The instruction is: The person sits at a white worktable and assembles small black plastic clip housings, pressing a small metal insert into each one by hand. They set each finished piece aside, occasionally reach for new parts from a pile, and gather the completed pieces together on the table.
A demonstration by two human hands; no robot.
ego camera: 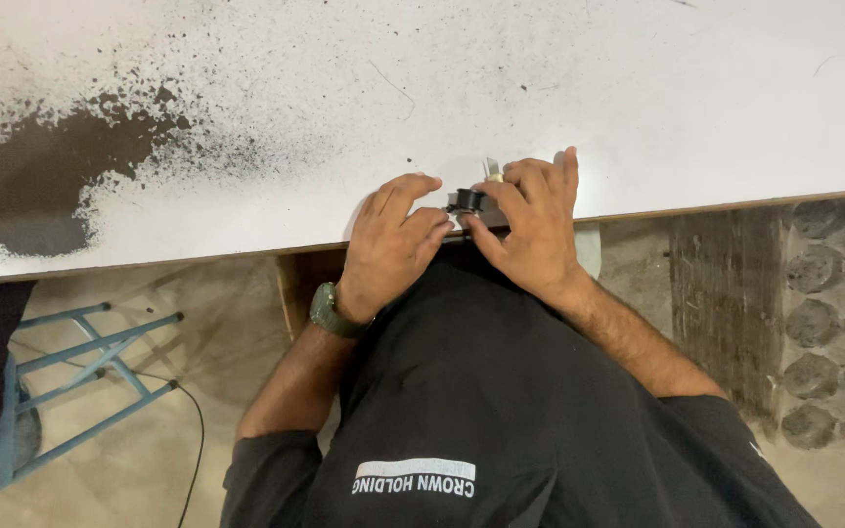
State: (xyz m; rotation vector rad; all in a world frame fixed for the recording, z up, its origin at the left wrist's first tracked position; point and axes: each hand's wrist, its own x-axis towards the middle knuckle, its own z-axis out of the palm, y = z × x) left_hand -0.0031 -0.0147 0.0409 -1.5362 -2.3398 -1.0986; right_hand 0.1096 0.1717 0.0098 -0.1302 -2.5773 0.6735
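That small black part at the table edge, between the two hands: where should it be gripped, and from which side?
Probably by its two outer sides, pinched from left and right. The small black part sits at the table edge, with the left hand and right hand closing on it from opposite sides. Its exact shape is too hidden to tell.

Both forearms reach forward and converge at the table edge [696, 207]. The left hand [393, 244] rests knuckles up at that edge, fingers curled, index finger stretched onto the tabletop, fingertips pinched toward the right hand. The right hand [532, 227] lies just beside it, crossing the same edge, fingers bent over, thumb pointing at the left fingertips. The two hands nearly touch.
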